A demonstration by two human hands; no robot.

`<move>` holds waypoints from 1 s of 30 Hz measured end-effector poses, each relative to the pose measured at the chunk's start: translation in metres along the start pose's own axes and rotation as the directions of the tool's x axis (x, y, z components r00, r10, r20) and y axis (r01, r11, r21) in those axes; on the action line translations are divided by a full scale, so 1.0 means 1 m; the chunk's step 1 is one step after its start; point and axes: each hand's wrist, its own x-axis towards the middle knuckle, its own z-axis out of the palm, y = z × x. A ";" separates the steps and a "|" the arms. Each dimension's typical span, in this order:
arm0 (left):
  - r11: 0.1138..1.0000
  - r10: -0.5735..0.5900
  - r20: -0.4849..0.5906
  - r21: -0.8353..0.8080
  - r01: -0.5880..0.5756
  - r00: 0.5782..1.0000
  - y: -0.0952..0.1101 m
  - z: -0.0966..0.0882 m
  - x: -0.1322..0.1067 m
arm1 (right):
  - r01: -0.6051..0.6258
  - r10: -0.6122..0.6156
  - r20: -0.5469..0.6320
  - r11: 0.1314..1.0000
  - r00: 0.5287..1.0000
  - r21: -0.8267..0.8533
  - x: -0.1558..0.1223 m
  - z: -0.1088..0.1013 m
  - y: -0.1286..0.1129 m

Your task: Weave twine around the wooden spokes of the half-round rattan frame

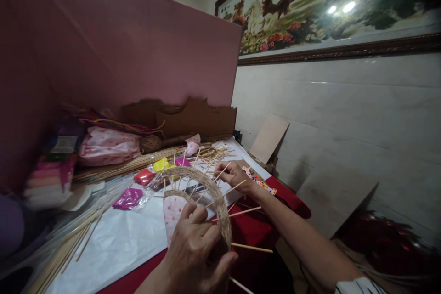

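My left hand (196, 243) is closed around the near side of a round frame, a twine-wrapped ring (220, 209) with thin wooden sticks sticking outward like spokes. Pink fabric with small red spots (173, 211) covers the middle of the frame, partly hidden by my fingers. On the far right of the ring, my right hand (234, 177) pinches with thumb and fingertips at a thin wooden stick (223, 171) beyond the rim. Whether twine is also between those fingertips, I cannot tell.
Red, yellow and purple packets (127, 198) lie on the white sheet (103, 243). Behind are long thin sticks (113, 167), a twine ball (150, 143), a spotted cloth bundle (109, 146) and cardboard (196, 117). A tiled wall (330, 115) bounds the right.
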 end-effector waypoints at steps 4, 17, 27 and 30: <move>1.000 0.009 0.008 -0.004 -0.009 1.000 0.000 0.000 0.000 | -0.032 0.032 0.005 0.997 0.999 0.074 -0.004 0.005 0.003; 0.997 -0.029 -0.038 0.069 0.032 0.999 0.000 -0.006 0.002 | -0.114 0.114 0.021 0.927 0.993 0.358 -0.018 0.017 0.001; 0.999 -0.002 0.008 0.054 0.001 1.000 -0.007 -0.002 0.000 | -0.097 0.087 0.048 0.954 0.995 0.285 -0.023 0.018 0.005; 0.998 -0.007 0.029 0.055 0.006 1.000 -0.008 -0.002 0.000 | -0.113 0.106 0.041 0.946 0.994 0.304 -0.023 0.020 0.006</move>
